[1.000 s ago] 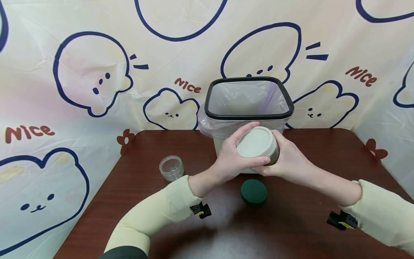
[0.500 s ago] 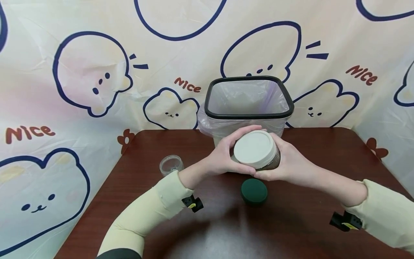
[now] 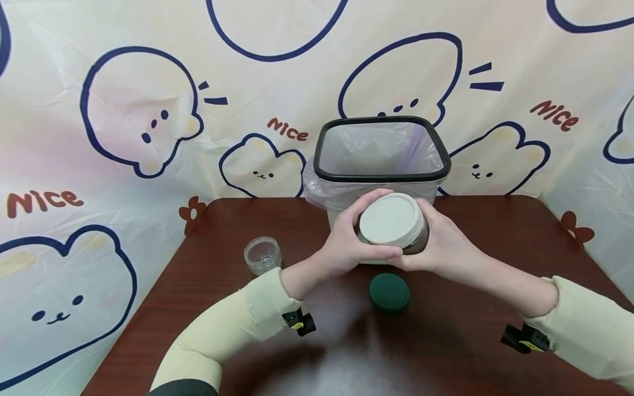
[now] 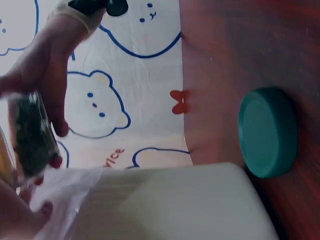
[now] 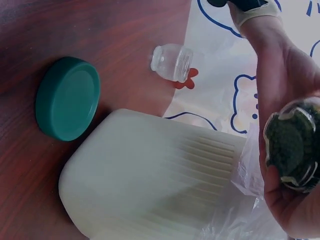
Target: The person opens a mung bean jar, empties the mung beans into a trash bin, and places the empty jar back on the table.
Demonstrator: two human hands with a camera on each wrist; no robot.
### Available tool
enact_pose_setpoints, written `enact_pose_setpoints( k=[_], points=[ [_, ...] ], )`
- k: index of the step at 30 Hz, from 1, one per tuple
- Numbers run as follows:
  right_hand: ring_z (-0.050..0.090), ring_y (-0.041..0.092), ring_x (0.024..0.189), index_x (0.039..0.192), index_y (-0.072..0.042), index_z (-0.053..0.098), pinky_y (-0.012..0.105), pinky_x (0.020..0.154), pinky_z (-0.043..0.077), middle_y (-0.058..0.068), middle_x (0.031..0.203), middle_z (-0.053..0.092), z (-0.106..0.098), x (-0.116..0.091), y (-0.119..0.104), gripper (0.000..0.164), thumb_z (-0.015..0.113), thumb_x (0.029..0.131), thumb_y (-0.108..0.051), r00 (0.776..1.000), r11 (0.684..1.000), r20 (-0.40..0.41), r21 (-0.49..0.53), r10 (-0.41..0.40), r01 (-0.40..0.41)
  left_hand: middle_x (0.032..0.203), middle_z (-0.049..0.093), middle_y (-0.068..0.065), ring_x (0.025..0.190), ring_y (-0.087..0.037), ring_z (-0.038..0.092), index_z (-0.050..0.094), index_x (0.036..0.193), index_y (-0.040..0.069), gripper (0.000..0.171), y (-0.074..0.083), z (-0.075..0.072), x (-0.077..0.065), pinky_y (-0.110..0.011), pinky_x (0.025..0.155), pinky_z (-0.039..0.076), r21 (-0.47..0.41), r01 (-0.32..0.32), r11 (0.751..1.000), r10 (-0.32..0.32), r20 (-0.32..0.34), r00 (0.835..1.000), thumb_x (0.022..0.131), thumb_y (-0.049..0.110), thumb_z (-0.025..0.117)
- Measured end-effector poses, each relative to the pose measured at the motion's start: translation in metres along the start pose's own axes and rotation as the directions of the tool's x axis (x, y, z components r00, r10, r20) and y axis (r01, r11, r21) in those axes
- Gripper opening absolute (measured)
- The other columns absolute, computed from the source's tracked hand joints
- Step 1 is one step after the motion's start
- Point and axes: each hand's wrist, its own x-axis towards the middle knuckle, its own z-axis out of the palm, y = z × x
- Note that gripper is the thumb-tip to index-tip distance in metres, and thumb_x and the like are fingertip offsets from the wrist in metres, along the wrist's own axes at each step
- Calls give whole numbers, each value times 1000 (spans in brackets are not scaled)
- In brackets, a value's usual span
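Observation:
Between both hands, a clear jar (image 3: 417,242) with dark green contents and a white lid (image 3: 391,219) is held up off the table, tilted with its lid toward me. My left hand (image 3: 348,241) grips the lid side, thumb along the near edge. Around the jar's other side, my right hand (image 3: 448,242) holds the body. The right wrist view shows the jar's base (image 5: 289,146) and the dark stuff inside. Below the hands lies a round green lid (image 3: 389,292) on the table. An open clear jar (image 3: 262,258) stands to the left.
Right behind the hands stands a pale bin (image 3: 381,179) with a black rim and a clear plastic liner. The dark wooden table (image 3: 495,341) backs onto a cloth (image 3: 163,27) printed with cartoon bears.
The held jar dips slightly toward me, then rises a little again. My left hand shifts its hold around the lid. The green lid, open jar and bin stay put.

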Motion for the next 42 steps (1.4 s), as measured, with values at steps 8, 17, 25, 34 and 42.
enact_pose_setpoints(
  k=[8,17,25,34,42],
  points=[
    [49,17,99,125,-11,38,35,77,44,3,114,50,5,-2,1,76,80,64,-29,998,1000,-55,-25,5,-7,121,46,-7,107,-16,43,36,130,1,69,9,10,-7,-34,90,38,30,119,992,-116,-103,988,71,-1,71],
    [48,14,99,125,-12,37,37,79,44,0,113,49,3,-6,0,76,80,65,-30,1000,1000,23,15,17,-17,129,41,-12,112,-16,41,29,135,-2,79,5,-13,-3,-34,94,34,70,-25,997,12,177,984,68,-9,71],
    [48,15,101,126,-12,37,35,81,43,0,114,49,2,-5,-2,75,80,66,-27,998,999,59,35,-8,6,131,41,-6,116,-22,39,31,135,1,80,-20,-25,6,-38,96,31,-39,-125,991,131,286,949,72,22,75],
    [48,14,100,125,-11,37,30,81,42,1,114,50,0,-4,-3,75,80,66,-25,998,999,61,34,-11,9,128,44,-3,114,-23,40,36,133,8,78,-28,-24,7,-38,96,32,-31,-118,993,122,257,959,69,22,78],
    [47,17,101,126,-8,36,33,80,43,3,115,49,2,-1,1,78,80,65,-26,1000,1000,14,29,7,-7,123,47,-7,109,-15,43,37,131,1,76,-3,-13,2,-33,93,34,39,-8,999,3,113,994,65,-9,73]
  ],
)
